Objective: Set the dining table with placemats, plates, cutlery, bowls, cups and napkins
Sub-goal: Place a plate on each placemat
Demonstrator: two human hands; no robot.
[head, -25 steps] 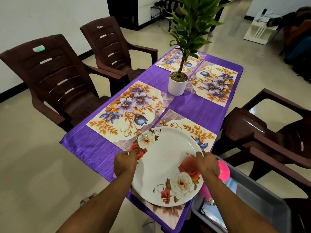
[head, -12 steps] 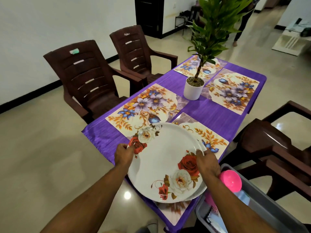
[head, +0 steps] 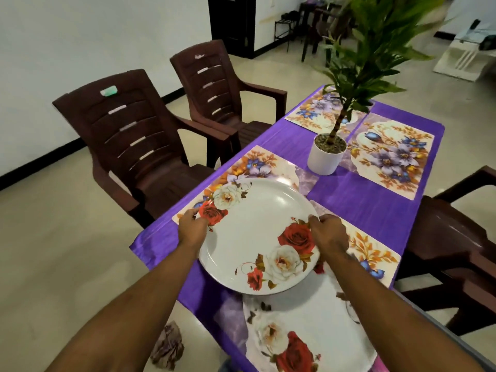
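I hold a white plate (head: 257, 232) with red and white roses above the purple table (head: 375, 208). My left hand (head: 193, 226) grips its left rim and my right hand (head: 328, 233) grips its right rim. The plate hangs over the near left floral placemat (head: 257, 165), covering most of it. A second rose plate (head: 308, 326) lies below it on the near right placemat (head: 373, 253). Two more floral placemats, one on the far left (head: 316, 114) and one on the far right (head: 394, 154), lie bare at the far end.
A potted plant in a white pot (head: 326, 157) stands mid-table. Two brown plastic chairs, the near one (head: 128, 138) and the far one (head: 217, 84), line the left side, another brown chair (head: 456, 237) the right. A grey bin edge (head: 440, 323) shows at the lower right. A crumpled cloth (head: 167, 345) lies on the floor.
I have lifted the top plate off a second plate and carried it left and forward over the near left placemat. The second plate stays on the near right placemat.
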